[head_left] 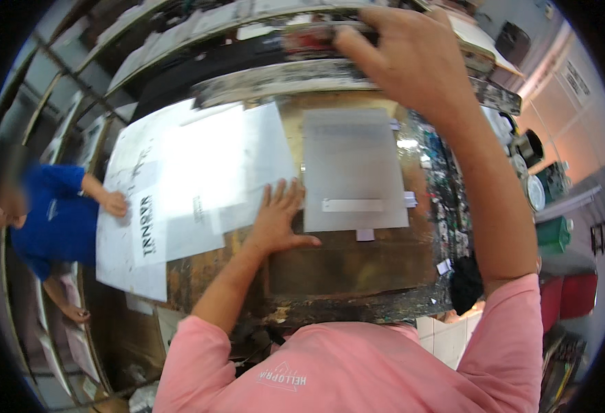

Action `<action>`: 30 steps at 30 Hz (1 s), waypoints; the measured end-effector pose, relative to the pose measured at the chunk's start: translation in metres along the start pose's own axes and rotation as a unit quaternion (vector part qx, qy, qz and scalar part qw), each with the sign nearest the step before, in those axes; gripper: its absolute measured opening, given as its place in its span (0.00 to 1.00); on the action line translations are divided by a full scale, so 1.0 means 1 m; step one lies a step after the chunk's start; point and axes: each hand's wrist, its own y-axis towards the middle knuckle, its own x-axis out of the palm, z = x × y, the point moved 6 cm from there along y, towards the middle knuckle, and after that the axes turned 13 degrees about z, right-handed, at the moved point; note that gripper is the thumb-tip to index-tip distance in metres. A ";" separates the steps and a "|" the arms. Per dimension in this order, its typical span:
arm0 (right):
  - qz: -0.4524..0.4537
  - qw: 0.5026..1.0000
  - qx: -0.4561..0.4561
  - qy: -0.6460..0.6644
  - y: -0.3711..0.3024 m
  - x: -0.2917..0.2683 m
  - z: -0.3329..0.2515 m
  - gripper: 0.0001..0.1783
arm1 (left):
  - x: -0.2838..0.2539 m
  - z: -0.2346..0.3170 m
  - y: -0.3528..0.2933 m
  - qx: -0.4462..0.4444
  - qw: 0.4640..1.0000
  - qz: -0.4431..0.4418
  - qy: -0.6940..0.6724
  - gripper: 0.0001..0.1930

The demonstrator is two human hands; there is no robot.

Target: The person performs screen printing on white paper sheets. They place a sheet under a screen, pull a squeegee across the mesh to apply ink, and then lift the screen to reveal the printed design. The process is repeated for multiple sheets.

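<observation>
My left hand [280, 215] lies with spread fingers at the right edge of large white sheets [261, 148] with black printing. Beside its fingertips, a grey translucent rectangular sheet [351, 165] lies on the brown worktop [357, 265]. A narrow white strip [353, 205] crosses its lower part, and small pale tabs [365, 235] sit against its edges. My right hand [416, 58] is raised over the far side, thumb and forefinger apart, near a paint-stained bar [282, 80]. A blurred dark red item [309, 41] is close to its thumb; I cannot tell whether they touch.
At the left, a person in a blue shirt [58, 206] has one hand on the white sheets. Racks [172, 41] rise behind the table. Paint-spattered edging [447, 186] runs along its right side, with tubs [535, 193] and a green container [554, 235] beyond.
</observation>
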 end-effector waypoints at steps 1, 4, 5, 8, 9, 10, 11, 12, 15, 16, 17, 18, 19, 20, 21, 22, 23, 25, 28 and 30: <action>-0.084 0.996 0.038 -0.019 -0.002 0.009 0.008 0.27 | 0.014 0.032 0.010 0.013 0.999 -0.024 -0.044 0.72; -0.100 0.993 0.066 -0.002 -0.009 0.016 0.017 0.30 | 0.038 0.121 0.044 0.060 0.993 0.018 -0.104 0.72; -0.073 0.995 0.062 0.017 -0.012 0.017 0.018 0.29 | 0.046 0.142 0.054 0.057 0.993 0.004 -0.108 0.71; -0.040 0.996 0.063 0.044 -0.018 0.023 0.029 0.27 | 0.054 0.184 0.073 0.076 0.990 0.010 -0.121 0.71; -0.035 0.996 0.063 0.050 -0.020 0.025 0.032 0.27 | 0.055 0.189 0.076 0.078 0.986 0.019 -0.149 0.71; -0.029 0.996 0.062 0.053 -0.020 0.026 0.033 0.27 | 0.058 0.191 0.076 0.077 0.983 0.007 -0.169 0.71; -0.022 0.996 0.064 0.059 -0.021 0.026 0.035 0.26 | 0.059 0.194 0.075 0.089 0.977 0.010 -0.195 0.72; -0.016 0.996 0.063 0.062 -0.020 0.025 0.035 0.26 | 0.065 0.194 0.072 0.083 0.978 -0.019 -0.192 0.71; -0.002 0.996 0.062 0.069 -0.018 0.021 0.034 0.26 | 0.072 0.203 0.067 0.105 0.975 -0.005 -0.197 0.69; 0.002 0.996 0.063 0.070 -0.017 0.020 0.032 0.26 | 0.067 0.206 0.069 0.114 0.974 0.031 -0.194 0.68; 0.005 0.995 0.065 0.073 -0.017 0.018 0.028 0.26 | 0.055 0.208 0.071 0.127 0.967 0.083 -0.206 0.66; 0.008 0.995 0.066 0.073 -0.017 0.017 0.025 0.26 | 0.043 0.201 0.072 0.104 0.969 0.088 -0.204 0.65; 0.010 0.995 0.070 0.072 -0.018 0.014 0.021 0.27 | 0.026 0.193 0.074 0.086 0.966 0.108 -0.217 0.64; 0.014 0.995 0.074 0.067 -0.022 0.011 0.017 0.27 | 0.012 0.184 0.078 0.058 0.969 0.088 -0.224 0.63; 0.024 0.994 0.078 0.066 -0.029 0.007 0.012 0.28 | -0.018 0.161 0.078 -0.009 0.952 0.164 -0.257 0.62; 0.050 0.994 0.076 0.058 -0.037 0.002 0.006 0.28 | -0.049 0.131 0.066 -0.090 0.918 0.207 -0.327 0.61; 0.065 0.994 0.071 0.049 -0.052 -0.003 -0.006 0.29 | -0.076 0.084 0.049 -0.223 0.794 0.251 -0.507 0.60; -0.047 0.995 0.068 0.049 -0.098 -0.006 -0.030 0.30 | -0.121 0.033 0.009 -0.233 0.626 0.301 -0.680 0.59; -0.291 0.950 0.046 0.100 -0.192 0.005 -0.054 0.21 | -0.096 0.005 -0.060 -0.385 0.773 0.177 -0.473 0.57; -0.350 0.921 0.100 0.139 -0.247 0.021 -0.070 0.19 | -0.063 0.002 -0.086 -0.386 0.860 0.128 -0.310 0.55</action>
